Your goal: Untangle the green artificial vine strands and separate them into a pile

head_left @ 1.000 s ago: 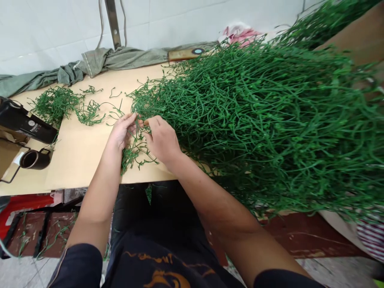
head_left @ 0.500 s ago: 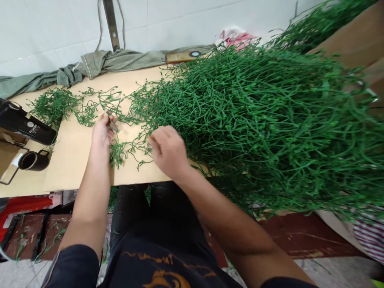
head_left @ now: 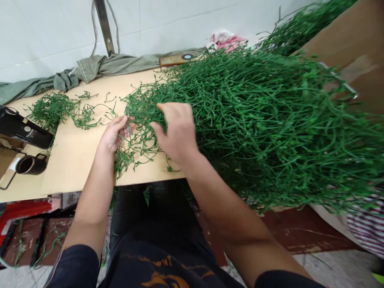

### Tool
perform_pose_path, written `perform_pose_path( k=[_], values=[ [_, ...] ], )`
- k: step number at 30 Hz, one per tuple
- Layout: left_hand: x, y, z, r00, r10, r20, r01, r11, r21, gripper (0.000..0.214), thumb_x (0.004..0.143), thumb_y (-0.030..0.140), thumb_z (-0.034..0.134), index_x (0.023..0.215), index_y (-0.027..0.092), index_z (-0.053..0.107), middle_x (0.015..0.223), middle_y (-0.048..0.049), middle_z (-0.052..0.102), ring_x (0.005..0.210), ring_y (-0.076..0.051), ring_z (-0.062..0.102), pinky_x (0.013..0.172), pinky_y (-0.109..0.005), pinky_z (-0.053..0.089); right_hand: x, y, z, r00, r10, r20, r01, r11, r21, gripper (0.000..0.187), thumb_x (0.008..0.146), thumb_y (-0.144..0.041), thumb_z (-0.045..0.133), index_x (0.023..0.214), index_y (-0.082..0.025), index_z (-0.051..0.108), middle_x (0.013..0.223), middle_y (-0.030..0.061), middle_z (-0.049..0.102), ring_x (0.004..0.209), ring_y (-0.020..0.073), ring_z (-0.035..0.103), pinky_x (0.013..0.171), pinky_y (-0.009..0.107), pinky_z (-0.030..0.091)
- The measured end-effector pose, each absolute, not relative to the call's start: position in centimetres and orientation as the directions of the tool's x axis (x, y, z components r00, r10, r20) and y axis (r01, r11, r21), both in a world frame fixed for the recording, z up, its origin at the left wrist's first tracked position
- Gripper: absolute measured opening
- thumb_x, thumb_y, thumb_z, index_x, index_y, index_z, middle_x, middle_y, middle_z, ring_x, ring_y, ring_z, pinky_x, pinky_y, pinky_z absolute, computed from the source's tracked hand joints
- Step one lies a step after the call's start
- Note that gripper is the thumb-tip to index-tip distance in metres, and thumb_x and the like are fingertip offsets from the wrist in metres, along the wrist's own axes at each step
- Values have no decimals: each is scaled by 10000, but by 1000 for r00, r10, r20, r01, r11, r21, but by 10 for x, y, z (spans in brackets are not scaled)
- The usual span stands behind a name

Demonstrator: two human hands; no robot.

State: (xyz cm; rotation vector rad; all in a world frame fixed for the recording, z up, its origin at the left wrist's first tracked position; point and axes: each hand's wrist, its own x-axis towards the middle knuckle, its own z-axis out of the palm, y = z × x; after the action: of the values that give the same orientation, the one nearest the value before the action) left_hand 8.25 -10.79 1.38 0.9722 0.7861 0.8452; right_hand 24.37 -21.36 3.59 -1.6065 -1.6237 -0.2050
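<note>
A big heap of thin green stems with small bud-like tips (head_left: 255,120) spreads over the table from the middle to the right. At its left edge my left hand (head_left: 119,132) is turned palm up, fingers curled around a few green stems (head_left: 123,162) that trail below it toward the table's front edge. My right hand (head_left: 178,130) is over the near-left part of the heap, thumb and forefinger apart, slightly blurred; no stem shows between them. Some loose stems (head_left: 85,116) lie left of my left hand, beside a small tangled bunch (head_left: 52,108).
At the far left are a black box-like case (head_left: 27,130) and a dark mug (head_left: 31,164). Grey-green cloth (head_left: 105,66) runs along the tiled wall, beside a yellowish flat object (head_left: 175,60). Brown cardboard (head_left: 351,48) rises at the right.
My left hand has moved right, toward the heap, and stems that lay ahead of it have shifted. My right hand has moved up and over the heap's edge, its fingers spreading apart.
</note>
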Motion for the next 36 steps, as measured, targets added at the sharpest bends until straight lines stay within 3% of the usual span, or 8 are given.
perform_pose_path(
  k=[6,13,21,26,31,36],
  values=[
    [89,-111,5,433,888,-157,-249,285,926,143,686,226,711,682,152,588,552,39,601,439,-37,513,463,-160,408,213,-190,17,105,885,454,899,110,-423,295,877,-350,427,962,-118,588,1002,152,579,977,264,459,835,412,395],
    [94,-109,5,390,907,-158,-289,283,915,152,686,237,707,715,156,581,639,40,633,482,-28,525,467,-148,393,222,-192,12,60,884,464,906,146,-397,339,924,-321,303,806,-156,574,872,114,576,844,215,482,789,356,399],
    [98,-119,11,394,910,-126,-230,230,946,174,700,260,709,681,148,578,541,53,541,430,-18,457,454,-155,380,228,-192,10,189,788,586,794,228,-563,307,918,-354,322,883,-176,568,898,91,574,859,180,516,810,326,419],
    [103,-123,11,381,918,-115,-300,240,923,142,711,241,697,736,164,580,548,65,520,460,-18,470,487,-152,391,223,-190,8,187,870,456,687,216,-694,160,788,-333,557,809,-174,556,837,57,585,745,152,523,675,282,431],
    [105,-124,11,377,920,-112,-321,243,916,162,745,288,665,724,161,566,564,55,524,453,-17,445,472,-153,378,222,-192,11,232,885,403,584,205,-786,265,805,-352,519,611,-179,468,624,-6,485,621,110,436,615,253,365],
    [105,-126,14,450,885,-120,-235,247,940,244,748,355,656,654,160,544,477,59,430,414,-31,408,462,-182,368,225,-193,15,331,878,345,386,207,-899,213,765,-325,547,628,-170,493,582,-34,453,574,88,407,583,245,352]
  ],
)
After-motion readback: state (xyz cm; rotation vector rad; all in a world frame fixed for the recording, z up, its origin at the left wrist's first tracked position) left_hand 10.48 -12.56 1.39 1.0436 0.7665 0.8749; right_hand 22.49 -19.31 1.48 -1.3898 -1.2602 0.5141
